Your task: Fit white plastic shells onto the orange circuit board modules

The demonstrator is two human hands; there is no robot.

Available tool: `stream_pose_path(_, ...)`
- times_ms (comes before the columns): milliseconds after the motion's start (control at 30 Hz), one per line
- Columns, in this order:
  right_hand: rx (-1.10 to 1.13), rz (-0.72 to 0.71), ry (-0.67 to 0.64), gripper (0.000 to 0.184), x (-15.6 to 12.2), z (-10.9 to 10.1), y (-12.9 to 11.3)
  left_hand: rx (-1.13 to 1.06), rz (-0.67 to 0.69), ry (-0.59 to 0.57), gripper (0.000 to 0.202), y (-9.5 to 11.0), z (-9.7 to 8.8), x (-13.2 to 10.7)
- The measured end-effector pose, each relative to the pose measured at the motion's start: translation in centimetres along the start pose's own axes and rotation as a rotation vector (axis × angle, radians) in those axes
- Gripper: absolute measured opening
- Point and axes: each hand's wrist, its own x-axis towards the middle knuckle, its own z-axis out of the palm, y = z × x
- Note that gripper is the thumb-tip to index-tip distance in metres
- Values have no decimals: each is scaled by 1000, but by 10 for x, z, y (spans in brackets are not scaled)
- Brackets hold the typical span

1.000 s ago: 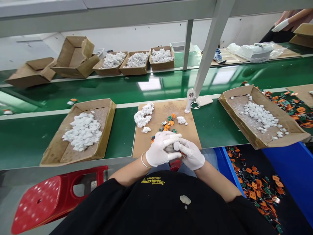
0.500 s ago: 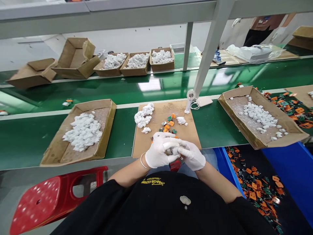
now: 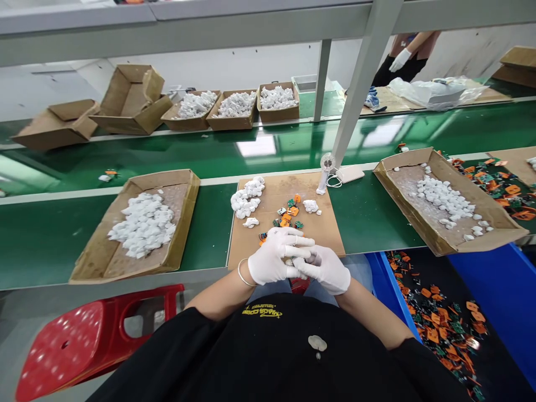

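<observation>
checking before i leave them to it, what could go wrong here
The right hand and left hand work close to the green belt's near edge, so a small piece could drop off. The cardboard tray of white pieces overhangs the belt above the blue bin and might slip, mixing them with the parts there.

Whatever the left hand (image 3: 274,259) and right hand (image 3: 326,271) may hold is hidden by their interlaced fingers. Just below the hands, a red object (image 3: 298,286) shows only in part. Beyond them, the orange-and-green pieces (image 3: 285,219) are too small to make out in detail. Far beyond the hands, a co-worker (image 3: 404,61) is cut off by an overhead rail (image 3: 209,25), and to their right a blue bin (image 3: 494,296) runs out of view at the bottom.
</observation>
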Motion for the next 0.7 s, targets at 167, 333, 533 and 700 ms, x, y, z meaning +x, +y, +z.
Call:
stream_pose_path(167,-131,-52,12,16,1,-1,2,129,-23,93,20,8,11,-3)
stream_pose_path(333,-108,-22,4,16,3,-4,9,118,-41,-41,26,13,6,0)
stream_pose_path(533,-213,-55,11,17,8,-6,23,86,-79,-66,9,11,10,1)
stream_pose_path(700,-190,18,30,18,9,-5,29,92,-113,-85,10,12,17,0)
